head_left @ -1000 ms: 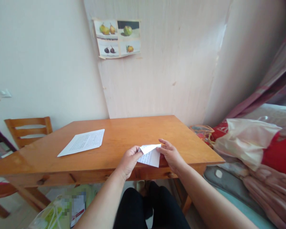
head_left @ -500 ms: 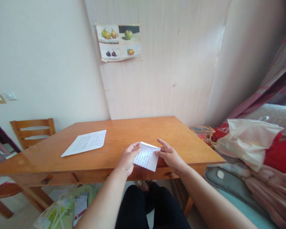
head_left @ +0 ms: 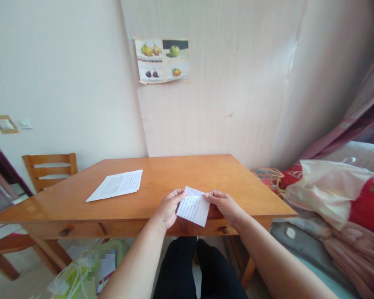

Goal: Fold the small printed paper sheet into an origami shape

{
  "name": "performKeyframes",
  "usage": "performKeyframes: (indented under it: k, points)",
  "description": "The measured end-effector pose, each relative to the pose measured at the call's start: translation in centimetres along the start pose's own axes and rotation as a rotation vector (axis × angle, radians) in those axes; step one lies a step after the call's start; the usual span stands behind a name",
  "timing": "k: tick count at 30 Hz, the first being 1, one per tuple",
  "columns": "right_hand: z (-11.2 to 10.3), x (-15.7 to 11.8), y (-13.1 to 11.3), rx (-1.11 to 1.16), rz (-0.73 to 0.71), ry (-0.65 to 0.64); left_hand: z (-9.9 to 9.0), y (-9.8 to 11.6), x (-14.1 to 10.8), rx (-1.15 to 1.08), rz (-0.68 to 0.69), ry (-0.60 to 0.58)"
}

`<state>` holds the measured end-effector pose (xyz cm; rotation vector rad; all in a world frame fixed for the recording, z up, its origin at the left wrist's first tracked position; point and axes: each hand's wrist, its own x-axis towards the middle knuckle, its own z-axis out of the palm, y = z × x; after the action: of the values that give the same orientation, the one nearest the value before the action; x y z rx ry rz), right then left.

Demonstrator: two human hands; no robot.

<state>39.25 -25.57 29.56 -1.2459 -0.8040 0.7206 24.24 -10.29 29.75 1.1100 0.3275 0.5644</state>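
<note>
A small folded sheet of printed paper [head_left: 192, 207] is held up over the near edge of the wooden table [head_left: 171, 174]. My left hand [head_left: 168, 207] is closed on its left edge, thumb on the printed side. At the upper right corner my right hand [head_left: 222, 203] pinches the same paper between thumb and fingers. Farther left on the tabletop lies a stack of printed sheets [head_left: 116, 185], apart from both hands.
A wooden chair [head_left: 51, 168] stands behind the table's left end. Right of the table are a white plastic bag [head_left: 324, 187] and red bags. Drawers with knobs [head_left: 65, 232] run along the front. Fruit pictures [head_left: 163, 60] hang on the wall. Below left lies a bag with cables [head_left: 76, 276].
My right hand's raised fingers have closed down onto the paper's upper right corner. My left hand keeps its hold. The view has shifted slightly, moving the scene right.
</note>
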Motion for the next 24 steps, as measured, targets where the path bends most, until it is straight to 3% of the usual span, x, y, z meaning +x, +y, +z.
performKeyframes:
  k: [15,24]
  points:
    - [-1.1,0.0,0.6,0.045,0.032,-0.089,0.7,0.5,-0.7,0.026,-0.069,-0.156]
    - [-0.5,-0.4,-0.2,0.051,0.065,-0.209,0.0,-0.3,0.3,-0.051,-0.009,-0.079]
